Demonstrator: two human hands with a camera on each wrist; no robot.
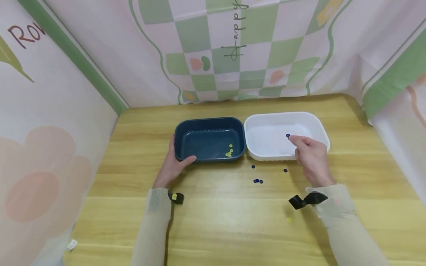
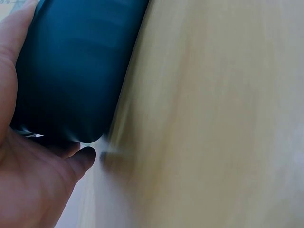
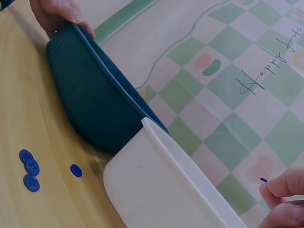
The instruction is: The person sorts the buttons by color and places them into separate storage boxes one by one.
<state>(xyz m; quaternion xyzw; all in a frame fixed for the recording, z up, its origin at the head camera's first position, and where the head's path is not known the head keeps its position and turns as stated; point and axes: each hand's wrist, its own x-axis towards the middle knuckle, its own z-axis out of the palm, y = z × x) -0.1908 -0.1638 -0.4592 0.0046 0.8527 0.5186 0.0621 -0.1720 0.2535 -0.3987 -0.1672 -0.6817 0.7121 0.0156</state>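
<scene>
My left hand [image 1: 171, 166] grips the near left corner of a dark teal tub [image 1: 204, 140], its thumb over the front rim. In the left wrist view that hand wraps the tub's end [image 2: 76, 71]. Several yellow buttons [image 1: 231, 146] lie in the tub's right front corner. Above the white tub [image 1: 266, 135], my right hand [image 1: 313, 159] pinches a blue button [image 1: 288, 136] between thumb and forefinger. The right wrist view shows this button [image 3: 263, 180] edge-on at the fingertips.
The tubs stand side by side on a wooden table [image 1: 213, 221]. Before them lie single blue buttons [image 1: 253, 166] and a small cluster of blue buttons [image 1: 257, 180]. A yellow button [image 1: 289, 220] lies near the right forearm. A patterned curtain [image 1: 226, 74] hangs behind.
</scene>
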